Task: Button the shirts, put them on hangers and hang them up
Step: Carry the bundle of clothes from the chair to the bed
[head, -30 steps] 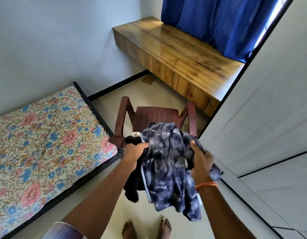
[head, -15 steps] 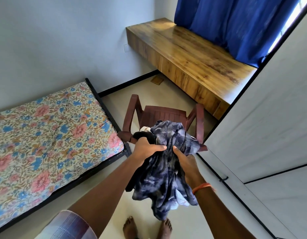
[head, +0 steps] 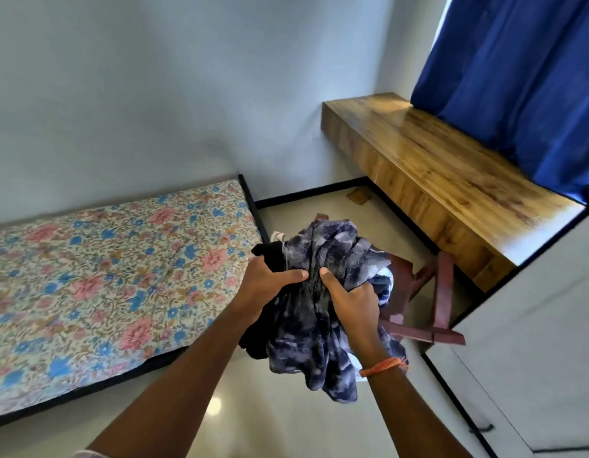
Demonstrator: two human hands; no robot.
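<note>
I hold a bundle of shirts in front of me, above the floor. Its bulk is a blue-grey mottled shirt (head: 319, 328), crumpled, with its tail hanging down. A black garment (head: 270, 254) and a bit of white cloth (head: 277, 235) stick out at the bundle's left. My left hand (head: 266, 285) grips the bundle from the left, thumb across the front. My right hand (head: 349, 297) grips it from the right, fingers buried in the folds. No hanger shows.
A bed with a floral sheet (head: 98, 276) fills the left. The dark red plastic chair (head: 432, 299) stands behind the bundle at right. A wooden ledge (head: 445, 180) runs under a blue curtain (head: 524, 81). A white wardrobe door (head: 534, 342) stands at right.
The view has swung left and up, toward the bed. The bundle has come off the chair and shifted left with both hands, which have closed in on it.
</note>
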